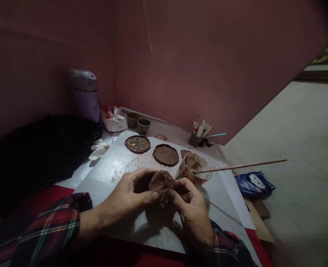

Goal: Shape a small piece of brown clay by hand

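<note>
Between my two hands is a lump of brown clay [161, 181], held above the white sheet [108, 181]. My left hand [133, 191] grips its left side, with the thumb pressed on the front. On the other side my right hand [190, 207] pinches the lower right of the lump between thumb and fingers. Beyond the lump lie two flat, rimmed clay discs: a plain one [166, 155] and one with yellow specks [137, 144]. A clear cup [195, 168] smeared with brown stands just past my right hand, a thin stick [244, 164] leaning out of it.
Two small dark cups [143, 127] and a white packet [115, 120] stand at the back left, near a purple container [86, 96]. A holder with tools [199, 135] is at the back right. A black bag [44, 152] covers the left; a blue packet [254, 184] lies at right.
</note>
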A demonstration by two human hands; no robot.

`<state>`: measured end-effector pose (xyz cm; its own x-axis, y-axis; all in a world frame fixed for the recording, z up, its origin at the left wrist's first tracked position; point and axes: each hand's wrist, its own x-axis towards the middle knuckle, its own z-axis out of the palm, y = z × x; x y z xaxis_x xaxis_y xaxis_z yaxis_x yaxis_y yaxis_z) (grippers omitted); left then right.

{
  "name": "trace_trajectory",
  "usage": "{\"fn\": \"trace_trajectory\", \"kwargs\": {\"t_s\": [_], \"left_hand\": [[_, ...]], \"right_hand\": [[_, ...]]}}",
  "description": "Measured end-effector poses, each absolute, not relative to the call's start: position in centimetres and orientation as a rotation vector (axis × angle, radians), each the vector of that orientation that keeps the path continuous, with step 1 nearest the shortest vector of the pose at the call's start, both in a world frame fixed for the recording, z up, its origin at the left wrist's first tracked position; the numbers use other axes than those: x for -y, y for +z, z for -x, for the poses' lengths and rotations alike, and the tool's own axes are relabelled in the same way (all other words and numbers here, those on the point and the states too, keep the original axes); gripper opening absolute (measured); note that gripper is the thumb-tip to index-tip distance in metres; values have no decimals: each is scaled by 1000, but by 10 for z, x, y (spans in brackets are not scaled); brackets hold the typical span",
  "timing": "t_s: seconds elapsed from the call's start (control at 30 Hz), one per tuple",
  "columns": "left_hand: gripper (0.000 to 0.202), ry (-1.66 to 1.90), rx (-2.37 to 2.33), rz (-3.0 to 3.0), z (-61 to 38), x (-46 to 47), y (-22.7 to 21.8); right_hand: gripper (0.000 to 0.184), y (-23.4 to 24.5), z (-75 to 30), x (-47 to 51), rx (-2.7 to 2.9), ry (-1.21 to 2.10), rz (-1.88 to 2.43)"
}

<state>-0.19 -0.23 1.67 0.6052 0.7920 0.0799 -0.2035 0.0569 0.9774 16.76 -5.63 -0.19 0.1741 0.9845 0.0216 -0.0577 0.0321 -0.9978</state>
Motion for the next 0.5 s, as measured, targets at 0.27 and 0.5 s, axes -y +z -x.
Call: {"fn": "trace_trajectory", "kwargs": {"t_s": [0.27,0.5], "left_hand": [[44,763,-596,-1258,4,0,9],[23,760,-499,-1170,0,-1,10]], "right_hand": [[33,-2,-161,59,1039,1184,1169],[31,-6,-166,64,1252,999,1214]]}}
